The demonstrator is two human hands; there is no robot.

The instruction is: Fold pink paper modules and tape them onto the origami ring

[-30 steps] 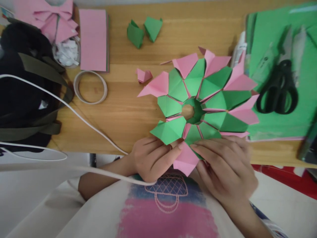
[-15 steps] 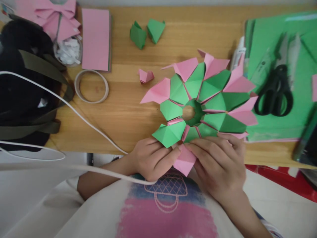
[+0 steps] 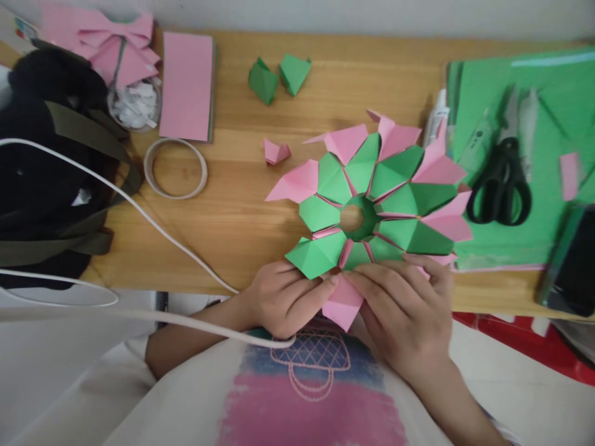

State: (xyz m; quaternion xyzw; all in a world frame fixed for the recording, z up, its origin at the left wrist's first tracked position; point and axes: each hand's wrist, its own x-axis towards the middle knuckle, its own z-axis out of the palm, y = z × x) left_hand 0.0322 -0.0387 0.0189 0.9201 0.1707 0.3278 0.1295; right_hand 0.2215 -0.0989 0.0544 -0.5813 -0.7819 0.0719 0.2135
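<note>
A ring of folded green and pink paper [image 3: 400, 198] with a round hole at its middle lies over the table's front part. My left hand [image 3: 290, 300] is closed on its lower left edge, under a green piece, fingertips at a pink flap [image 3: 344, 303]. My right hand [image 3: 409, 310] grips the lower right edge, its fingers over green and pink pieces beside the same flap. Both thumbs are mostly hidden. Two loose green folded pieces [image 3: 263, 82] and a small pink one [image 3: 276, 152] lie behind the ring.
On the left are a tape roll [image 3: 175, 168], a pink paper stack [image 3: 188, 87], a black bag [image 3: 51, 167] and a white cable [image 3: 153, 223]. Black scissors [image 3: 501, 179] lie on green sheets [image 3: 483, 248] at right, near a glue tube [image 3: 436, 118] and a phone [image 3: 571, 260].
The view has shifted slightly, so the table items appear lower. Both hands keep their hold on the paper ring, with hardly any movement.
</note>
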